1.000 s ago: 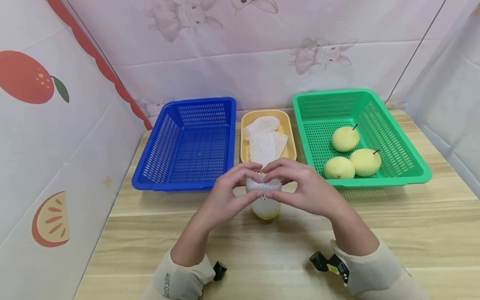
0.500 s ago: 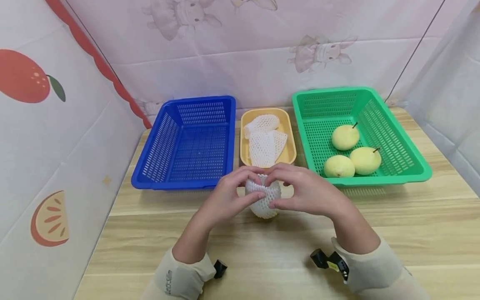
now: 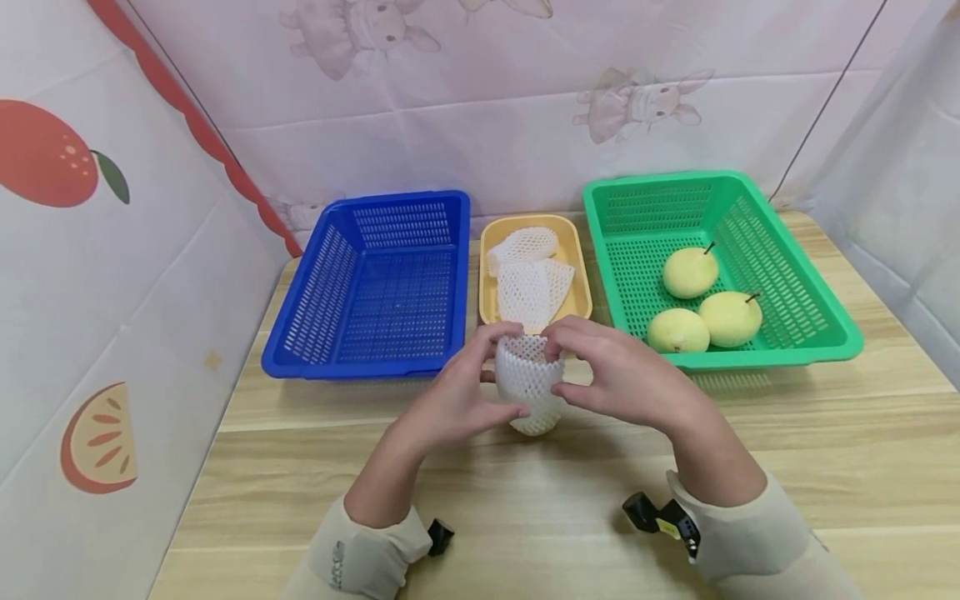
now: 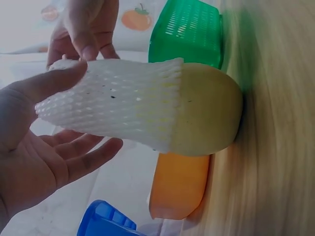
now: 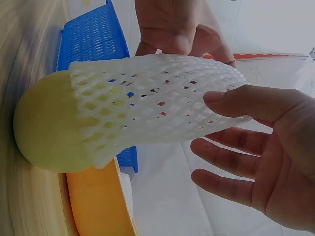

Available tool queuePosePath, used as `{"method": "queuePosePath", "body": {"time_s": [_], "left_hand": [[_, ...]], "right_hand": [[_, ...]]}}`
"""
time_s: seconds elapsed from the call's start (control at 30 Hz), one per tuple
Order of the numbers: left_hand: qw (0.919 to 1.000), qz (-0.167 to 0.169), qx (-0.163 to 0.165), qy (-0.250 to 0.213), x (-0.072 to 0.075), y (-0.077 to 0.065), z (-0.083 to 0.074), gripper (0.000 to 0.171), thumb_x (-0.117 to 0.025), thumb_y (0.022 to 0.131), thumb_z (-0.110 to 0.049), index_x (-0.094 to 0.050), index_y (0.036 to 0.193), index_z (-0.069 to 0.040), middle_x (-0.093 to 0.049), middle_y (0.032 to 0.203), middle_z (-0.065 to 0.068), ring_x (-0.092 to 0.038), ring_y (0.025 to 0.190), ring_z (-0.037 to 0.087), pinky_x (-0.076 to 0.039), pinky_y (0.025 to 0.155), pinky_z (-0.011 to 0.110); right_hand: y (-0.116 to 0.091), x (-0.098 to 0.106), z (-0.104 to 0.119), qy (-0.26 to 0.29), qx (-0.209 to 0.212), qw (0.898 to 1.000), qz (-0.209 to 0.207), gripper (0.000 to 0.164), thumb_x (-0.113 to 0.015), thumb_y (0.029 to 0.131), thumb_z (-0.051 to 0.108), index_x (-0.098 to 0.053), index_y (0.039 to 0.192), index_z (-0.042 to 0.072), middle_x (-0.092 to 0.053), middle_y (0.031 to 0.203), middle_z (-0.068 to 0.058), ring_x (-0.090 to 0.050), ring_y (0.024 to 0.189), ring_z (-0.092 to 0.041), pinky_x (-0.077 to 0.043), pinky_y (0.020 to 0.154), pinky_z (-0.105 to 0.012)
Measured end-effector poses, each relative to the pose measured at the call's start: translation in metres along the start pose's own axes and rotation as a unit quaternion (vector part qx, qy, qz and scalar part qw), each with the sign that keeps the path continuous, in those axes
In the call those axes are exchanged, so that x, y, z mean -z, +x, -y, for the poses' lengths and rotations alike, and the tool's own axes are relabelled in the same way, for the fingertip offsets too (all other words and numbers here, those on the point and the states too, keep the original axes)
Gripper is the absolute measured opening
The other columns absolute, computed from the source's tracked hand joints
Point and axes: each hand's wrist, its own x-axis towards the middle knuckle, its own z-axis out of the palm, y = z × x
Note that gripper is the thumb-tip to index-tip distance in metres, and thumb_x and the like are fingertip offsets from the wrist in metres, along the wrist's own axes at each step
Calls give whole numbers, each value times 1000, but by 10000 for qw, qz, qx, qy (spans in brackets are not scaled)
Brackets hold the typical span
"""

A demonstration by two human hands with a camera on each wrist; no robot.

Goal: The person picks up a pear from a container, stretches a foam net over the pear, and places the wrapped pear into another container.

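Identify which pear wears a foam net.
The pear resting on the table, its upper part inside the net; the three pears in the green basket are bare.

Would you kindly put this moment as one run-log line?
left hand: holds foam net | right hand: holds foam net | pear: on table, base bare | green basket: three pears

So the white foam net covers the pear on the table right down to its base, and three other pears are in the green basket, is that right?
Not quite: the foam net stops short of the base, leaving the lower part of the pear bare, as both wrist views show. Three other pears are in the green basket.
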Motion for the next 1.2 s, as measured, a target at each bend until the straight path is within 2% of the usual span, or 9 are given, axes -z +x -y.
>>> {"method": "queuePosePath", "body": {"time_s": [0.07,0.17,0.3,0.4,0.57,0.7,0.83,1.03,1.2], "left_hand": [[9998,-15,178,-99,-2,1,1,109,-85,72,1,-18,153,-29,-44,146,9,-52,128,26,-56,91,35],[9983,-12,552,-171,-4,3,3,126,-85,72,1,-1,154,-44,-46,145,7,-53,129,23,-56,92,37],[9958,75,901,-154,-7,6,7,125,-86,72,-3,-3,151,-51,-46,144,5,-56,123,21,-55,92,38],[9952,192,951,-110,-9,7,12,120,-87,72,-4,-10,152,-48,-50,139,3,-57,118,19,-54,93,38],[9955,299,898,71,-13,8,22,112,-88,70,-5,-21,155,-32,-58,129,1,-58,113,18,-50,98,41],[9942,320,1021,100,-15,8,25,110,-88,67,-4,-26,154,-31,-58,131,-2,-56,116,17,-46,103,42],[9927,414,1126,151,-17,6,29,109,-89,67,-6,-27,154,-31,-57,133,-3,-56,118,15,-45,105,42],[9936,598,960,-69,-18,6,36,97,-88,69,-6,-35,147,-25,-55,133,-4,-57,119,15,-47,103,37],[9937,742,834,-60,-17,8,40,98,-89,69,-10,-33,147,-29,-50,139,-7,-54,124,13,-45,106,35]], "right_hand": [[0,0,0,79,-62,9999,26,38,-82,78,12,-60,109,15,-62,109,4,-60,95,-12,-56,81,-33],[0,0,1,284,-295,9991,113,49,-82,79,12,-57,121,12,-63,117,0,-63,99,-15,-57,84,-35],[1,2,-1,686,-630,9955,186,63,-82,79,12,-49,132,9,-63,121,-6,-66,103,-19,-58,86,-39],[1,2,-5,927,-802,9918,368,66,-82,78,12,-48,134,11,-65,120,-4,-65,105,-18,-57,88,-41],[1,-4,-13,1093,-1098,9823,1051,70,-82,78,12,-49,139,19,-66,121,3,-63,110,-16,-55,92,-43],[4,-13,-20,1098,-1163,9771,1406,70,-81,78,12,-51,140,20,-65,122,4,-63,110,-18,-55,92,-43],[8,-21,-24,1026,-1133,9766,1509,62,-81,75,10,-57,132,19,-67,119,4,-64,109,-19,-54,92,-42],[10,-29,-28,702,-1214,9781,1540,48,-82,72,12,-65,116,15,-70,111,1,-66,104,-23,-54,89,-41],[10,-31,-34,698,-1436,9720,1722,40,-82,70,12,-67,107,11,-71,105,-4,-67,102,-27,-55,87,-41]]}}
